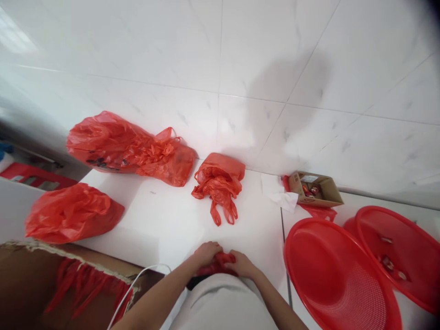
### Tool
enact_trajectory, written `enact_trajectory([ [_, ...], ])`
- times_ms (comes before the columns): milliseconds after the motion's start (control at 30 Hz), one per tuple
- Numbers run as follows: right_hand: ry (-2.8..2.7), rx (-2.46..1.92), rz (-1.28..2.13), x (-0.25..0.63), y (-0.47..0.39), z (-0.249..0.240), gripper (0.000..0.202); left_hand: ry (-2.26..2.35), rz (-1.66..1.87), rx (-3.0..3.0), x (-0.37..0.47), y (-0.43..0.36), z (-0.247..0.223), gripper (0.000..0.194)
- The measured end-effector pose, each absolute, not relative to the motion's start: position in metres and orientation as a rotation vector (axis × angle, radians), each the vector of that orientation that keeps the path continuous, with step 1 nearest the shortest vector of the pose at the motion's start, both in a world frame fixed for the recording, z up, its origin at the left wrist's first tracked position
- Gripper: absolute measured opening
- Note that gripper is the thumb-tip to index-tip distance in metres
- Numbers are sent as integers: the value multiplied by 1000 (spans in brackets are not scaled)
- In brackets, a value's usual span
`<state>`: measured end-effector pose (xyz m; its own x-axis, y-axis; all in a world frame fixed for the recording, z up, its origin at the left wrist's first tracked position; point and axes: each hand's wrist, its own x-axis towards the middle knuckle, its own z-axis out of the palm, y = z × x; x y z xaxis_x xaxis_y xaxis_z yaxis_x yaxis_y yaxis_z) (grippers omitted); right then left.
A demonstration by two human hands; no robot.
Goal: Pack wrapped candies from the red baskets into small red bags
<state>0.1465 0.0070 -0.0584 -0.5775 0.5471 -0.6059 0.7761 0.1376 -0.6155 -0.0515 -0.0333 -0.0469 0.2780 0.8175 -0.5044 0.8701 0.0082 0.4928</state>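
Observation:
At the table's front edge, close against my body, both hands are closed on bunched red material [220, 263]. My left hand [209, 252] curls over its left side. The fingers of my right hand [240, 263] wrap its right side, with the thumb toward the middle. Its lower part is hidden by my shirt, so I cannot tell exactly what it is. Just beyond my hands a red plastic bag [220, 176] lies on the white table [165, 220], its loose handles pointing toward me.
Two tied red bags [103, 142] rest against the wall, and another bag [74, 213] sits at left. A cardboard box [20, 275] with red strips and a white cable [135, 279] are lower left. Right: a small box [330, 190], paper [280, 192] and red baskets [319, 256].

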Motion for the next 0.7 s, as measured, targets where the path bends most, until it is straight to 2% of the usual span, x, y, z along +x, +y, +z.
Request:
enact_trajectory([
  [133, 2242, 1308, -1709, 135, 50, -28, 35, 1665, -103, 1679, -127, -12, -15, 17],
  [233, 2407, 1594, -1552, 114, 92, -6, 28, 1910, -122, 1594, -203, 9, 18, 23],
  [367, 2556, 1692, -1389, 81, 133, 8, 27, 2365, -137, 1488, -270, 29, 49, 35],
  [433, 2687, 1680, -1250, 66, 144, 9, 29, 2625, -44, 1467, -273, 33, 51, 40],
  [500, 2780, 1642, -1114, 55, 148, 9, 31, 2671, 113, 1479, -257, 35, 43, 37],
  [600, 2761, 1556, -1117, 46, 141, 7, 31, 2351, 294, 1452, -208, 36, 15, 33],
  [700, 2733, 1483, -1194, 55, 119, 6, 26, 2135, 301, 1498, -151, 35, -16, 32],
])
